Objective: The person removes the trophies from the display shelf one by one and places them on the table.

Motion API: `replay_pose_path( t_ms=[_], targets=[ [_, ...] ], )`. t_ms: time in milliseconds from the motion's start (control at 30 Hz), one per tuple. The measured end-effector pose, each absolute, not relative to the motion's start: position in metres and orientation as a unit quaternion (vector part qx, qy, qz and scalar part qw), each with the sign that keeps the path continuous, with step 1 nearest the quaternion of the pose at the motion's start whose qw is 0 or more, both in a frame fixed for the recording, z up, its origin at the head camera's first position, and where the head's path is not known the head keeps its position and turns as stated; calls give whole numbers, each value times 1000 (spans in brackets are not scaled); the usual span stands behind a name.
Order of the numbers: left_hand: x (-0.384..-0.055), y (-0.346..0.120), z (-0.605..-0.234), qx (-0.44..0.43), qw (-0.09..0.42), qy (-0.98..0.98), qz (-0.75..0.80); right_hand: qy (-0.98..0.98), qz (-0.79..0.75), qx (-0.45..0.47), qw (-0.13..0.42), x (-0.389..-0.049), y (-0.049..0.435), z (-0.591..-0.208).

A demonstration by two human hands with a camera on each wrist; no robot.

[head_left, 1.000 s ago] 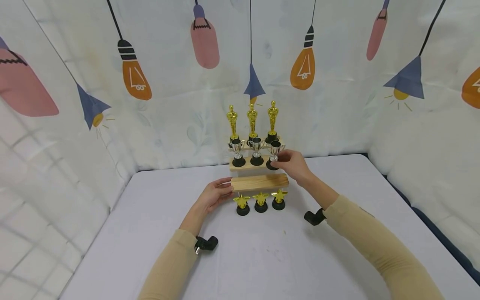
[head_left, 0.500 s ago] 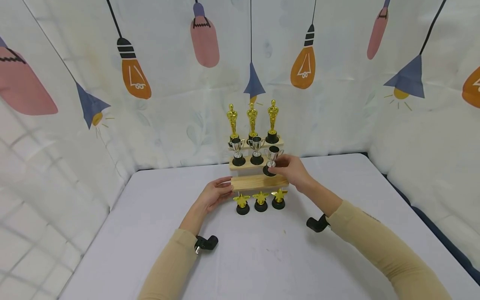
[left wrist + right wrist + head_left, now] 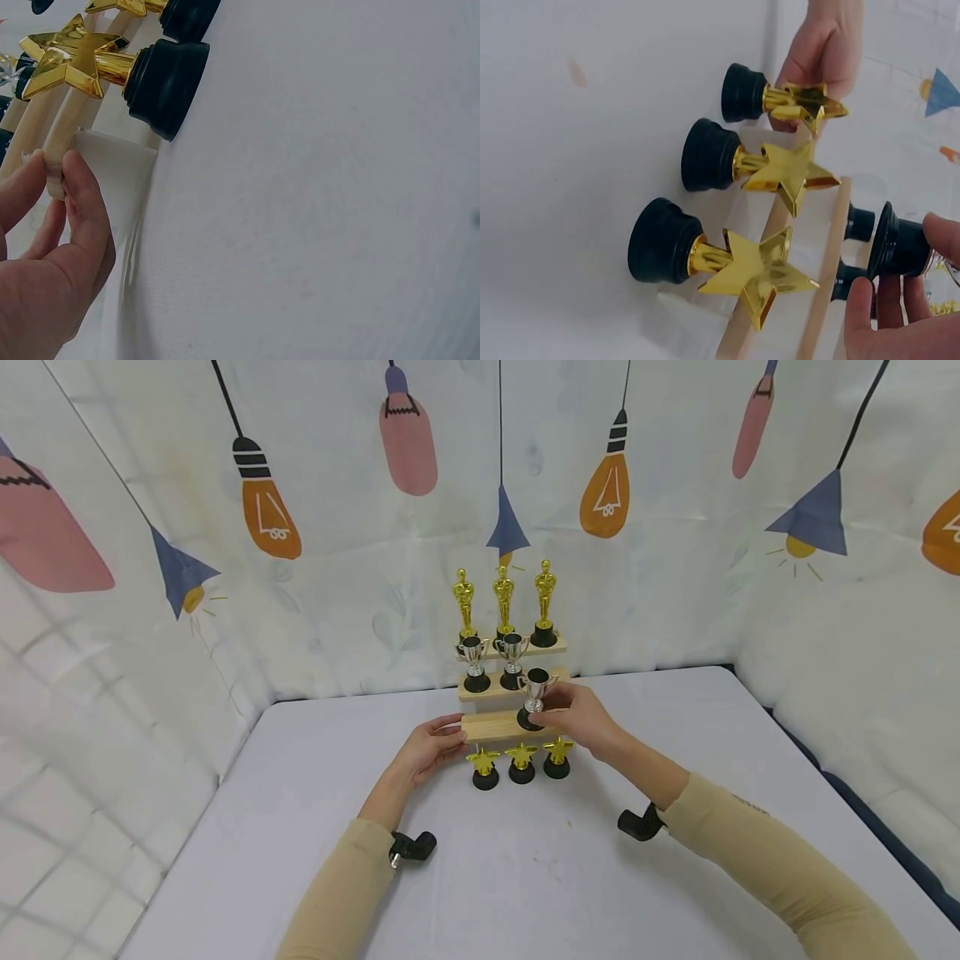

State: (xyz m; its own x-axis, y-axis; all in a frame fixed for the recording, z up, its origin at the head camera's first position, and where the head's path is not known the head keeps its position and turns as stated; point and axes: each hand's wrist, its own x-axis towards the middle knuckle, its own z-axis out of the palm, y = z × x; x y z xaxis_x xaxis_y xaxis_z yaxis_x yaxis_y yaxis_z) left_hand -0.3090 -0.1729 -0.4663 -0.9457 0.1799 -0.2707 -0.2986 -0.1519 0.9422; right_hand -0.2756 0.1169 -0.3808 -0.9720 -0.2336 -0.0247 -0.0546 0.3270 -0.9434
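Note:
A tiered wooden stand (image 3: pixel 487 727) is at the back of the table, and my left hand (image 3: pixel 431 748) pinches the left end of its lowest step between thumb and fingers. My right hand (image 3: pixel 583 718) holds a silver two-handled trophy cup (image 3: pixel 537 683) by its black base (image 3: pixel 906 246), close over the right part of that step. Two more silver trophy cups (image 3: pixel 512 652) stand on the middle step. Gold figure trophies (image 3: pixel 545 595) line the top step. In front of the stand, three gold star trophies (image 3: pixel 761 274) stand on the table on black bases.
A white cloth covers the table (image 3: pixel 510 877). Behind it hangs a white curtain (image 3: pixel 337 602) printed with lamps and bulbs, which also closes off both sides. The table's dark right edge (image 3: pixel 847 793) shows by the curtain.
My right hand has carried the silver trophy cup off the right of the middle step, forward and slightly left over the lowest step. The left hand has kept its place.

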Motion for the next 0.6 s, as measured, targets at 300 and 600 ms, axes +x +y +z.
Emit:
replay_pose_path(
  t_ms=[300, 600],
  targets=[
    [-307, -173, -466, -43, 160, 633, 756, 795, -588, -110, 101, -262, 113, -383],
    [-309, -173, -467, -39, 156, 639, 752, 793, -587, -118, 118, -252, 107, -385]
  ],
)
